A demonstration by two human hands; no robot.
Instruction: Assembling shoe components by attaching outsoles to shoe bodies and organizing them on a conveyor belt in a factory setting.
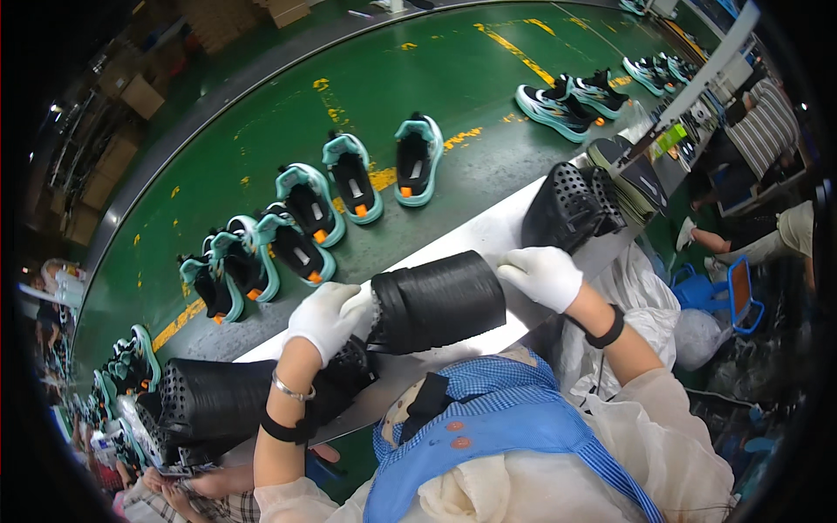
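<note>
Gloves of white cloth cover both our hands, and between them we hold a black ribbed roll point(440, 301), lying sideways on the pale workbench point(488, 231) near our chest. Our left hand point(324, 318) is closed around the left end of the roll, where a perforated black piece comes out; our right hand point(542, 275) rests curled on the right end, probably to keep the roll from unwinding. More perforated black bundles lie on the bench, one at near left point(209, 401), one at far right point(571, 205). Beyond the bench, teal and black sneakers point(349, 187) ride in a row on the green conveyor belt point(392, 87). Another person's striped sleeve point(767, 126) shows at far right.
</note>
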